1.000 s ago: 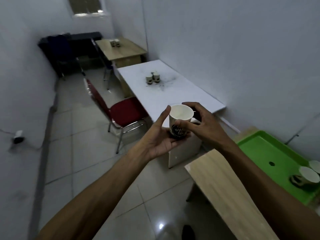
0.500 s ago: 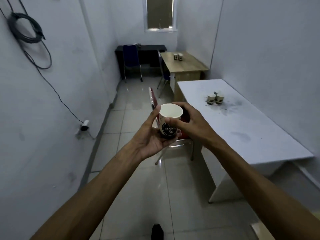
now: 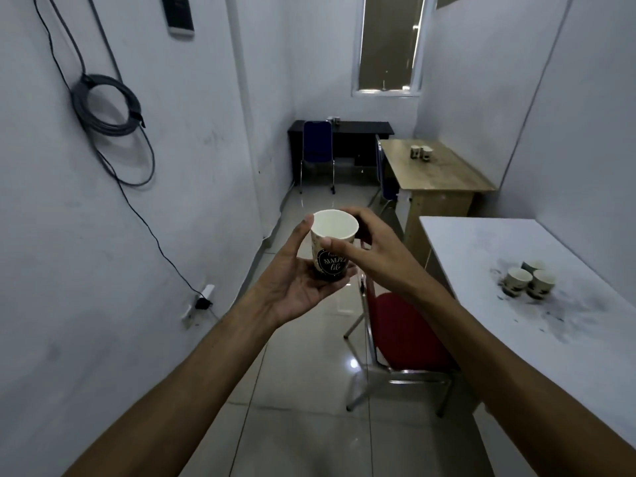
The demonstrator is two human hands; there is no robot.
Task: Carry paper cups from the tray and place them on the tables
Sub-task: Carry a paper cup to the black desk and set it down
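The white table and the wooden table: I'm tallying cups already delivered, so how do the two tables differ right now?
The white table holds three paper cups in a tight cluster; the wooden table holds two side by side. The white table is nearer, its top smudged dark around the cups; the wooden table stands farther back, with no such smudges showing. Both stand along the right wall, cups upright on each.

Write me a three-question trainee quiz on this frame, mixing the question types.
1. True or false: the held paper cup is upright.
2. How many cups stand on the white table? A two, B three, C five.
3. Fill in: the left hand supports the cup from ____.

Key: 1 true. 2 B. 3 below; the right hand pinches its side between thumb and fingers.
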